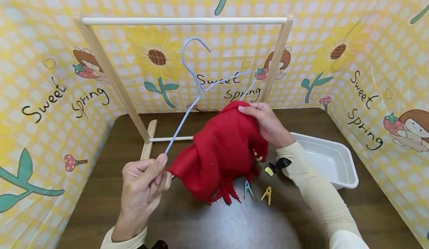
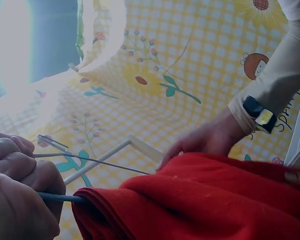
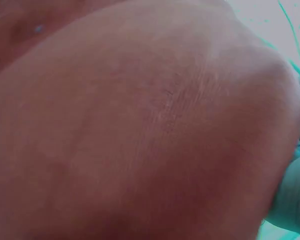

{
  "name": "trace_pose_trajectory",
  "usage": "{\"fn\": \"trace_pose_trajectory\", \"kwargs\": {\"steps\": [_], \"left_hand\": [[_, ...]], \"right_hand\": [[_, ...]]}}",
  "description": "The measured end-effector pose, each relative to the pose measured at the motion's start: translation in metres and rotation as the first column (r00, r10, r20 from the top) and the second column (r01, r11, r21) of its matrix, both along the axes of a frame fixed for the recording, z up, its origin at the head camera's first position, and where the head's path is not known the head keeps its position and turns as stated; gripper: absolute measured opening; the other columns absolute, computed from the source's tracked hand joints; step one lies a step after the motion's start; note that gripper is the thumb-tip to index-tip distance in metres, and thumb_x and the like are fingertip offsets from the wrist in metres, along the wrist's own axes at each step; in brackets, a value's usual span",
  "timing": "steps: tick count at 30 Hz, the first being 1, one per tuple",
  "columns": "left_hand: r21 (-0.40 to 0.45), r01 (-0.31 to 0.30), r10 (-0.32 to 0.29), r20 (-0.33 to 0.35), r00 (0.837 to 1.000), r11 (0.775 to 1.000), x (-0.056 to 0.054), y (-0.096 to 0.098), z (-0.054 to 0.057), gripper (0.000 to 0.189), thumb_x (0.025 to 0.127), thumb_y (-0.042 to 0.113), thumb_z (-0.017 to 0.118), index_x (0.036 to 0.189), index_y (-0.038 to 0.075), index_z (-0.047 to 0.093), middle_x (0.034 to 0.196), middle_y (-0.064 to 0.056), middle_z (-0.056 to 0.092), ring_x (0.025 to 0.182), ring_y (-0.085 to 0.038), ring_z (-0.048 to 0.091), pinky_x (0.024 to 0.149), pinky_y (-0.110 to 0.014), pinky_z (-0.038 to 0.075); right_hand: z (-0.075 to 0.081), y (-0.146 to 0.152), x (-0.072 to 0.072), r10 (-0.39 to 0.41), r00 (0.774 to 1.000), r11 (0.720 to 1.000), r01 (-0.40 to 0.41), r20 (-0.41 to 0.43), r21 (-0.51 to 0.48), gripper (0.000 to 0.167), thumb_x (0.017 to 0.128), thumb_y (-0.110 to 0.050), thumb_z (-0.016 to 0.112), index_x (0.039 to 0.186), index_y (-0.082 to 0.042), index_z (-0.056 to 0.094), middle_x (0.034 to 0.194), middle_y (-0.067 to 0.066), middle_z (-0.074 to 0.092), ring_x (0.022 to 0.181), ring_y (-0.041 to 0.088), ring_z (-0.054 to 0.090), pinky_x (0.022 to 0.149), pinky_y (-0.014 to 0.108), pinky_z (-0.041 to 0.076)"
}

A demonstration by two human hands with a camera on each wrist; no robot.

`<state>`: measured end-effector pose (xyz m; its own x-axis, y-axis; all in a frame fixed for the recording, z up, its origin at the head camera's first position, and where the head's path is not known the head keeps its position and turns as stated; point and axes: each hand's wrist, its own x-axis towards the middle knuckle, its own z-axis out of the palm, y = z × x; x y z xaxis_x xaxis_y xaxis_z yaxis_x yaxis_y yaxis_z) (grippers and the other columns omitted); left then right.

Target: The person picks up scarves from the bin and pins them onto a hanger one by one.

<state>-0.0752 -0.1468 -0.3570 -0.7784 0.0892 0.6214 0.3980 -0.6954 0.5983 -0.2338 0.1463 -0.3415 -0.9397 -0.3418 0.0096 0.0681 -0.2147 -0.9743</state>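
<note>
A light blue wire hanger (image 1: pixel 182 121) is held up tilted, its hook toward the top. My left hand (image 1: pixel 142 189) grips it at its near lower corner, fingers curled round the wire. A red fringed scarf (image 1: pixel 218 148) lies bunched over the hanger's lower bar; in the left wrist view the wire enters the scarf's folded end (image 2: pixel 97 210). My right hand (image 1: pixel 269 124) pinches the scarf's top fold between thumb and fingers, and the rest of those fingers is hidden behind the cloth. Mostly the skin of the right hand (image 3: pixel 140 125) fills the right wrist view.
A wooden rack with a white top rod (image 1: pixel 184 21) stands at the back of the brown table (image 1: pixel 100 189). A blue clothespin (image 1: pixel 248 189) and a yellow clothespin (image 1: pixel 267 195) lie below the scarf. At the right is a white plastic basin (image 1: pixel 352 167), partly behind the right forearm.
</note>
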Motion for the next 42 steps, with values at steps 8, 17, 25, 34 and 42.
{"fn": "trace_pose_trajectory", "kwargs": {"steps": [8,17,25,34,42], "left_hand": [[-0.057,-0.062,0.064,0.038,0.997,0.996,0.004,-0.002,-0.006,0.048,0.097,-0.026,0.023,0.058,-0.004,0.042,0.039,-0.003,0.021,0.036,-0.014,0.018,0.037,-0.024,0.012],[-0.048,-0.08,0.083,0.068,0.994,0.996,0.007,-0.001,-0.009,0.046,0.096,-0.027,0.026,0.058,-0.007,0.044,0.038,-0.003,0.02,0.035,-0.015,0.015,0.036,-0.025,0.012],[-0.018,-0.051,0.052,0.049,0.997,0.999,0.006,0.0,-0.007,0.047,0.096,-0.027,0.023,0.058,-0.007,0.041,0.039,-0.003,0.019,0.032,-0.013,0.013,0.034,-0.023,0.011],[-0.025,-0.035,0.035,0.012,0.999,0.999,0.007,0.002,-0.001,0.049,0.096,-0.027,0.021,0.058,-0.003,0.041,0.038,-0.001,0.021,0.03,-0.011,0.014,0.033,-0.022,0.014],[-0.004,-0.025,0.024,-0.031,0.999,1.0,0.008,0.0,0.0,0.049,0.095,-0.026,0.018,0.057,-0.002,0.037,0.039,-0.001,0.022,0.03,-0.01,0.016,0.034,-0.021,0.015]], "right_hand": [[0.018,0.001,-0.008,-0.027,0.999,0.996,0.03,0.042,-0.081,0.026,0.099,-0.013,0.062,0.079,-0.012,0.078,0.07,-0.001,0.073,0.06,0.011,0.069,0.057,0.023,0.055],[0.029,-0.002,-0.019,-0.073,0.997,0.987,0.077,0.034,-0.14,0.019,0.096,-0.017,0.07,0.081,-0.008,0.077,0.071,0.001,0.073,0.063,0.014,0.069,0.058,0.025,0.054],[0.024,0.0,-0.032,-0.15,0.987,0.98,0.157,0.066,-0.119,0.013,0.094,-0.015,0.072,0.085,-0.01,0.08,0.076,0.0,0.074,0.066,0.011,0.068,0.06,0.024,0.054],[0.017,-0.001,-0.036,-0.221,0.974,0.975,0.22,0.037,0.038,0.02,0.092,-0.023,0.075,0.076,-0.012,0.077,0.068,-0.002,0.071,0.061,0.011,0.067,0.057,0.024,0.054],[0.002,0.001,-0.03,-0.29,0.948,0.899,0.318,-0.133,0.3,0.026,0.093,-0.037,0.074,0.09,-0.012,0.071,0.073,-0.007,0.067,0.068,0.007,0.064,0.063,0.021,0.053]]}}
